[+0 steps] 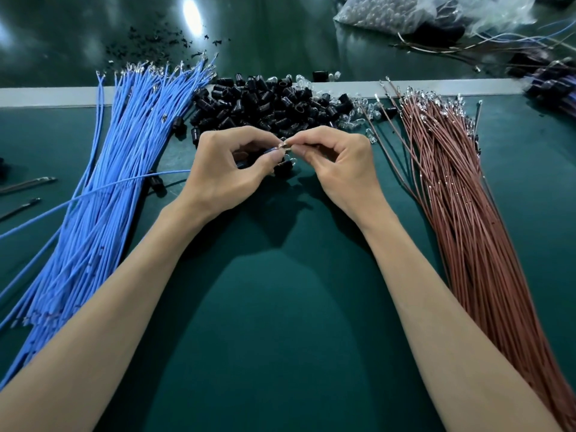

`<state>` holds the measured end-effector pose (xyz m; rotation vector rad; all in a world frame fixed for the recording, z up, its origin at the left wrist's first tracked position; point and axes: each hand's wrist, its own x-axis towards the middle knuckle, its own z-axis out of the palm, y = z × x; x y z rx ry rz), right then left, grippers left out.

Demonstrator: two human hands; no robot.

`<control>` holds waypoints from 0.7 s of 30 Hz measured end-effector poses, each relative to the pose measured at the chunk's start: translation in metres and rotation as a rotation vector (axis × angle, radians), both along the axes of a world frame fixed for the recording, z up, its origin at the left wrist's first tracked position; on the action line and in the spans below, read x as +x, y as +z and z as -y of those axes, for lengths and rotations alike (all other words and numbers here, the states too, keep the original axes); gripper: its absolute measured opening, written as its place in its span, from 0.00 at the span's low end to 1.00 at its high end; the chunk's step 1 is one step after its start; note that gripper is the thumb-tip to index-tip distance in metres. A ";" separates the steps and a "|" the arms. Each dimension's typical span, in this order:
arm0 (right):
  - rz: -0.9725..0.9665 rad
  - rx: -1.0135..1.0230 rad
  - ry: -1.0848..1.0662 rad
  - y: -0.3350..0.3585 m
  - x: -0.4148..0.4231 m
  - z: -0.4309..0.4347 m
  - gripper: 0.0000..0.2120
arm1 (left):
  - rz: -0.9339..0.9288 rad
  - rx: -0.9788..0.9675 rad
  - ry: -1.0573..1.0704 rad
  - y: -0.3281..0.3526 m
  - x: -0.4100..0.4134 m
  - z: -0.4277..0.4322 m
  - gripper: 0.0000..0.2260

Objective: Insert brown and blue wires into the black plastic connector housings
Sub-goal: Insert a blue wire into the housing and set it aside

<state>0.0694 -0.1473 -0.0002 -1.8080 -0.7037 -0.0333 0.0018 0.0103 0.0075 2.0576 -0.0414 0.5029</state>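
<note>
Left hand [224, 173] fingers grasp the blue wire [124, 181], right hand [339, 163] fingers pinch its metal terminal [285, 147] mid-bench, housing pile [265, 104] at 12 o'clock; probably best to keep the terminal straight and push squarely.

Housings [265, 104] between left bundle [109, 182], right bundle [452, 198]

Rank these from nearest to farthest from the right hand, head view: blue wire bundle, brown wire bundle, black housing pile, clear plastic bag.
From the right hand:
1. black housing pile, just beyond it, toward the centre
2. brown wire bundle, on its right
3. blue wire bundle, beyond the left hand
4. clear plastic bag, far back right
</note>
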 end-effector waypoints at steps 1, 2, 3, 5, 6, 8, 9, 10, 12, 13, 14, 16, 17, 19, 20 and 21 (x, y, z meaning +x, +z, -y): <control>0.002 0.010 0.006 0.000 0.000 0.000 0.06 | 0.000 -0.031 -0.008 0.001 -0.001 0.000 0.04; -0.003 0.025 0.012 0.001 0.000 -0.001 0.07 | 0.003 -0.048 -0.012 0.001 -0.001 0.000 0.03; -0.008 0.036 0.015 0.001 0.000 -0.001 0.08 | 0.005 -0.050 -0.011 0.002 -0.001 0.000 0.02; -0.006 0.036 0.018 0.001 0.000 0.000 0.09 | 0.000 -0.050 -0.005 0.002 -0.001 0.001 0.01; -0.014 0.036 0.023 0.001 0.000 0.000 0.10 | -0.003 -0.052 -0.002 0.002 -0.001 0.001 0.01; -0.047 0.051 0.032 0.002 -0.001 0.001 0.12 | -0.005 -0.051 0.005 0.002 -0.001 0.000 0.02; -0.055 0.057 0.035 0.002 -0.001 0.001 0.12 | -0.005 -0.045 0.006 0.002 0.000 0.000 0.03; -0.052 0.059 0.037 0.002 -0.001 0.002 0.11 | -0.003 -0.039 0.004 0.002 -0.001 0.000 0.03; -0.022 0.046 0.045 0.003 -0.002 0.001 0.10 | 0.003 -0.030 -0.003 0.002 0.000 -0.001 0.03; -0.012 0.040 0.050 0.003 -0.002 0.001 0.09 | 0.007 -0.024 -0.005 0.002 0.000 -0.001 0.03; -0.014 0.038 0.056 0.002 -0.003 0.001 0.09 | 0.010 -0.021 -0.007 0.002 0.000 -0.001 0.03; -0.040 0.044 0.063 0.002 -0.003 0.000 0.10 | 0.013 -0.036 -0.003 0.002 0.000 0.001 0.04; -0.057 0.053 0.058 0.002 -0.003 -0.001 0.12 | 0.016 -0.044 0.003 0.002 0.000 0.002 0.05; -0.089 0.083 0.025 0.002 -0.003 -0.003 0.16 | 0.033 -0.031 0.013 0.002 0.000 0.003 0.06; -0.099 0.099 0.005 0.003 -0.003 -0.004 0.17 | 0.042 -0.021 0.014 0.002 0.000 0.003 0.06; -0.104 0.114 -0.012 0.003 -0.003 -0.004 0.18 | 0.047 -0.012 0.014 0.002 0.000 0.003 0.04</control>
